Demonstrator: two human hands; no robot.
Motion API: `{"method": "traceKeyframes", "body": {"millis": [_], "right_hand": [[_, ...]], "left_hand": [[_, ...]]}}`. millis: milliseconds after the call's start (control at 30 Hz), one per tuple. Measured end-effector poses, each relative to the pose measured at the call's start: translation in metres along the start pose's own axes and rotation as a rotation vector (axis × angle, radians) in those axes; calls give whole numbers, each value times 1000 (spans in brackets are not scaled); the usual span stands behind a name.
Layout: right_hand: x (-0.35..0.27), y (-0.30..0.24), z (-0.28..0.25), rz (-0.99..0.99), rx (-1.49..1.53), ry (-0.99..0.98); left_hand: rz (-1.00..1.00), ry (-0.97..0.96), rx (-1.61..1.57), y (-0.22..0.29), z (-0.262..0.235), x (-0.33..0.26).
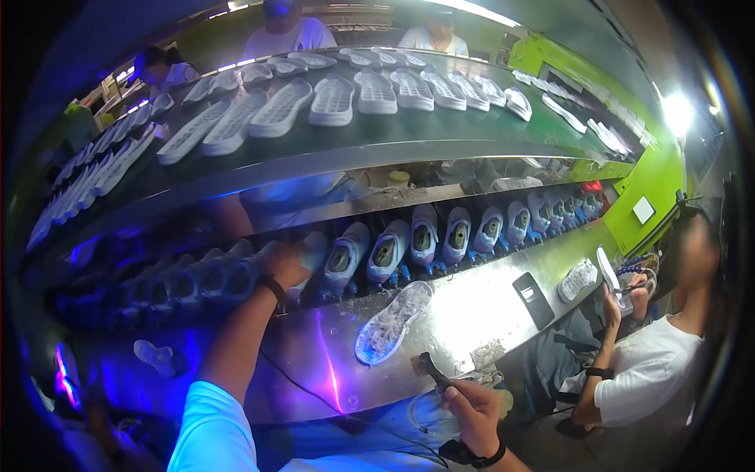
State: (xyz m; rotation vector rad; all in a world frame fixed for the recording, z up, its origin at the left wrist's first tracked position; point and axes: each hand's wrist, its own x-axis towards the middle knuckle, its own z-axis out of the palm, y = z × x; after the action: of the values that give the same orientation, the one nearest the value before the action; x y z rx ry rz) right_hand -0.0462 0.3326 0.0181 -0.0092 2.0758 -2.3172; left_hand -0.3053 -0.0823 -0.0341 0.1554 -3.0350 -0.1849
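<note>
The left hand (289,263) was stretched forward to the row of white and blue sport shoes (425,236) on the lower belt. Its fingers were closed around one white shoe upper (313,253) at the near end of that row, so the hand was clamped on it. The right hand (472,407) stayed low, near the front edge of the shiny metal worktable (487,307). Its fingers were together around the handle of a small dark brush (431,371), and the head of the brush pointed up and to the left, just beside the table edge.

Between both hands, a clear translucent shoe sole (391,322) lay flat on the worktable, apart from both hands. It looked glossy and a little bluish at its lower end. A thin purple light line (330,370) crossed the table near it.

On the upper belt lay many white rubber outsoles (334,101) with the tread side up. At the right, another person in a white shirt (645,377) held a white sole (609,271).
</note>
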Motion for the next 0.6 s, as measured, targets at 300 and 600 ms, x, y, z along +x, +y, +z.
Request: {"method": "traceKeyframes", "body": {"millis": [300,600], "right_hand": [[-18,-15,10,-4,-268,-73],[-24,7,64,31,-337,-258]], "left_hand": [[-241,-17,-1796,-22,-39,-114],[20,278,-1117,3,-86,-282]]}}
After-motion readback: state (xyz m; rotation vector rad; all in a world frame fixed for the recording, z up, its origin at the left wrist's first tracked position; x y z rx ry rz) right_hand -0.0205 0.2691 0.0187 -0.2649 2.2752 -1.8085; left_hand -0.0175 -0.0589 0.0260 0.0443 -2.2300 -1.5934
